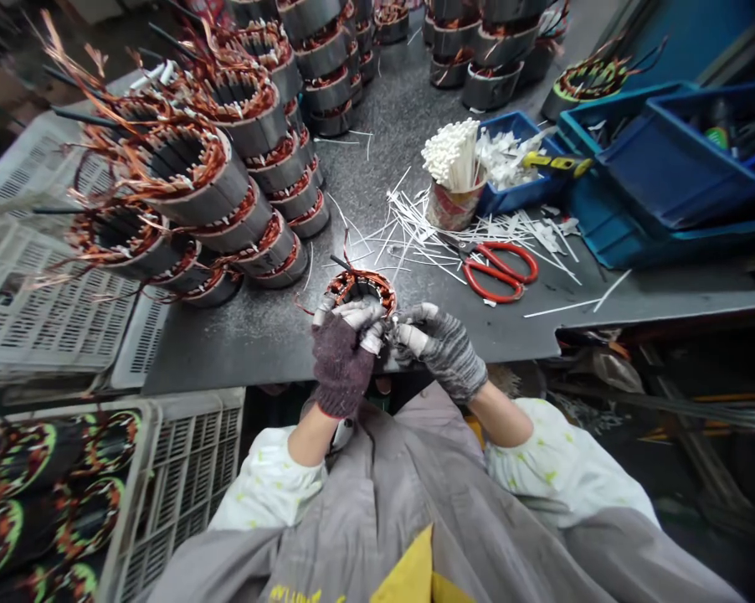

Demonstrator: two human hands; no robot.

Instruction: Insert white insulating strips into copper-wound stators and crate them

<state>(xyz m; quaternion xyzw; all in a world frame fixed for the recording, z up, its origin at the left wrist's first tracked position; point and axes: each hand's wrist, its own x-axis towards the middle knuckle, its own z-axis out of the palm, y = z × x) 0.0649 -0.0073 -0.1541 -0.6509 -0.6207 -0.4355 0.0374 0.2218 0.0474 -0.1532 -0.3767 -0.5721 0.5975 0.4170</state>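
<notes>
A motor stator (376, 283) with copper windings stands at the table's near edge, a black sleeve and a copper lead rising from its far side. My left hand (346, 343), in a dark maroon glove with white-wrapped fingertips, is closed on its near side and covers much of it. At the stator's right rim, my right hand (444, 342) in a grey knitted glove has its fingers pinched together. What lies between those fingers is too small to make out. Loose white ties (408, 222) are scattered just beyond, with red-handled scissors (500, 270) to the right.
Stacked stators (227, 188) fill the table's left side; more (496, 71) stand at the back. A tin (451, 205) of white ties sits beside blue bins (609, 226) and a yellow cutter (557, 163). A crate (142, 469) of green-rimmed stators is at lower left.
</notes>
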